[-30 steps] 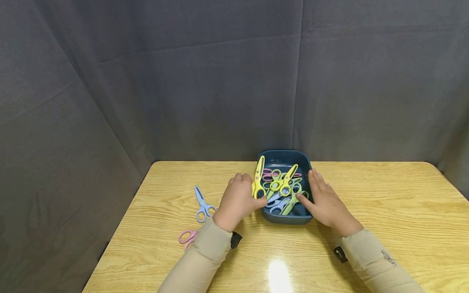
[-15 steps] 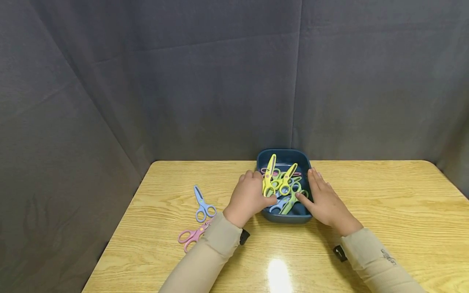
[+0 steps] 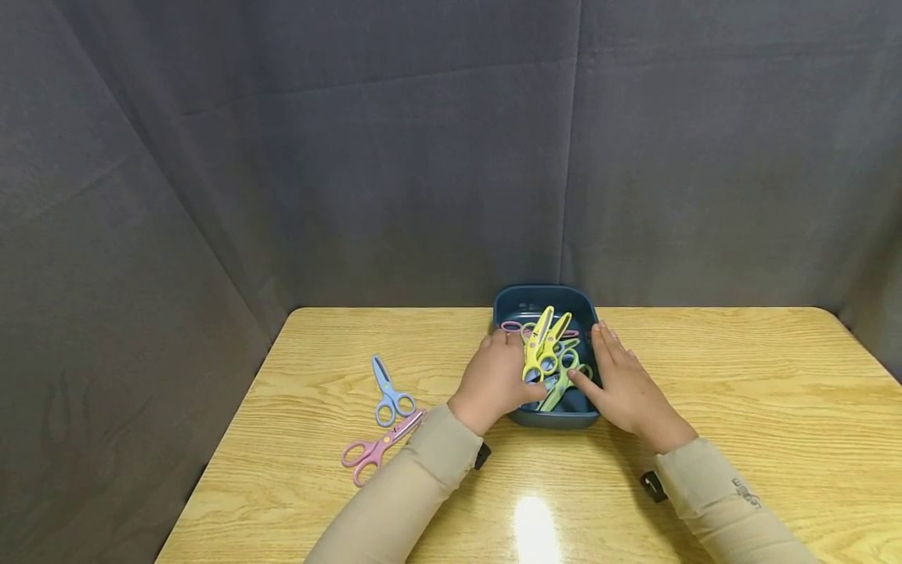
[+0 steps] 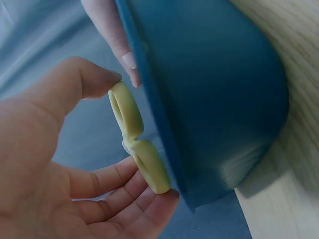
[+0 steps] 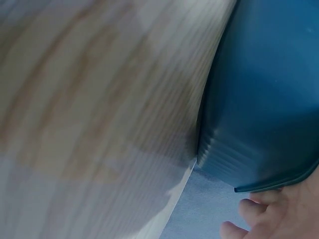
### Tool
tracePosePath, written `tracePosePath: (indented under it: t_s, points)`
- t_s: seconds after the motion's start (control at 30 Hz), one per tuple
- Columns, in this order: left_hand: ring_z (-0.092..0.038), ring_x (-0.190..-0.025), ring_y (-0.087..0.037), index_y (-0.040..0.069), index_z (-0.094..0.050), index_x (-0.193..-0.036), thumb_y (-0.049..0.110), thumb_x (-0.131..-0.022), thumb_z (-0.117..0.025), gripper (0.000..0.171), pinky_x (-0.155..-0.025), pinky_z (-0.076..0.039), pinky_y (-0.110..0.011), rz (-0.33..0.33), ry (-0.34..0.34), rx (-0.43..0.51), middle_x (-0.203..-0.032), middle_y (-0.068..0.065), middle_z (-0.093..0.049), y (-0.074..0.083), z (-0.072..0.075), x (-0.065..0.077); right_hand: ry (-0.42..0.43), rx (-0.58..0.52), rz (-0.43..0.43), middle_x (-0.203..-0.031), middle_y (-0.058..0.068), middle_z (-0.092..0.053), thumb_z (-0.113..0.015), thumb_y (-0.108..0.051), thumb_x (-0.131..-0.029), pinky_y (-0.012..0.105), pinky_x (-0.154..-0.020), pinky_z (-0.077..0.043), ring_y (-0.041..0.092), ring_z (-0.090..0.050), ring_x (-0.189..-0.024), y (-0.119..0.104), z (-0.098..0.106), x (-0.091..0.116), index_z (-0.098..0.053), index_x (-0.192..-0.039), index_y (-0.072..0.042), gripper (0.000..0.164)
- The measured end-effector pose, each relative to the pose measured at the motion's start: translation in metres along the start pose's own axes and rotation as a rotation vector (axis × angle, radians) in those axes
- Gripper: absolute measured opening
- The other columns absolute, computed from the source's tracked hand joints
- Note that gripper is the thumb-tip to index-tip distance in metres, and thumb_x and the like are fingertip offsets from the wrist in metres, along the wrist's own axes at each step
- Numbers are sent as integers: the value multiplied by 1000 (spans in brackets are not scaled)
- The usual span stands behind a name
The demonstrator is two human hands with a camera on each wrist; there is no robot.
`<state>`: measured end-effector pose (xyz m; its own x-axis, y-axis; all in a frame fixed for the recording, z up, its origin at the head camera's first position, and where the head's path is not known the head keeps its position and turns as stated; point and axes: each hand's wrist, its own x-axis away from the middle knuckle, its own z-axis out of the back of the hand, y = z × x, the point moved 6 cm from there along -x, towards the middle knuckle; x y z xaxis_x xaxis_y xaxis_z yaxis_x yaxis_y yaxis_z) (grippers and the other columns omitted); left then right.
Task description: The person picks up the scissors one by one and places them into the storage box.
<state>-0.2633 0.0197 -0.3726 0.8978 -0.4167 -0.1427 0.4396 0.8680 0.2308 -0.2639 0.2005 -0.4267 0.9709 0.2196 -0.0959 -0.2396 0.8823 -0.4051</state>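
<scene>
My left hand [image 3: 496, 380] is over the left side of a dark blue plastic bin [image 3: 553, 421]. It pinches a pair of yellow scissors [image 3: 538, 341], their handle loops [image 4: 130, 112] between thumb and fingers in the left wrist view, blades pointing away. Just beyond lies a second yellow pair [image 3: 560, 333] in the bin. Green scissors [image 3: 564, 382] rest among blue and pink ones there, partly hidden by my left hand. My right hand [image 3: 629, 389] holds the bin's right wall, thumb over the rim and fingers along the outside.
Left of the bin, blue scissors [image 3: 390, 392] and pink scissors [image 3: 380, 449] lie on the wooden table [image 3: 761, 392]; my left sleeve is close to the pink pair. A grey curtain [image 3: 423, 157] hangs behind the table's back edge.
My left hand has moved right with the yellow scissors, from the bin's left rim to over the scissors inside. More of the pink pair on the table shows. The right hand stays put.
</scene>
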Motion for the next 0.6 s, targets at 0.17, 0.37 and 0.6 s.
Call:
tracePosePath:
  t_s: [0.17,0.37,0.6]
  points:
    - [-61,-107,-26,-8,-57,-136,47,-82,-80,80,-90,-53,-32,-11,-8,-67,-132,-19,-60,2,-7,-3,2,-3,3,-165,29,-6,-46,-51,-104,66,-117,-14,48,-9,-151,1,-1,-1,-6,-158,8,89]
    - [-59,-104,-26,-7,-58,-134,47,-81,-80,78,-82,-53,-30,-2,-19,-79,-130,-18,-59,4,-15,-4,10,1,19,-165,29,-7,-46,-50,-105,65,-117,-14,48,-10,-151,-1,0,0,-9,-158,9,88]
    - [-53,-93,-23,-4,-63,-124,46,-80,-83,69,-78,-49,-29,-42,9,-141,-114,-14,-61,7,-24,-4,19,21,16,-165,29,-9,-44,-53,-104,64,-118,-15,47,-12,-151,0,0,0,-10,-158,9,89]
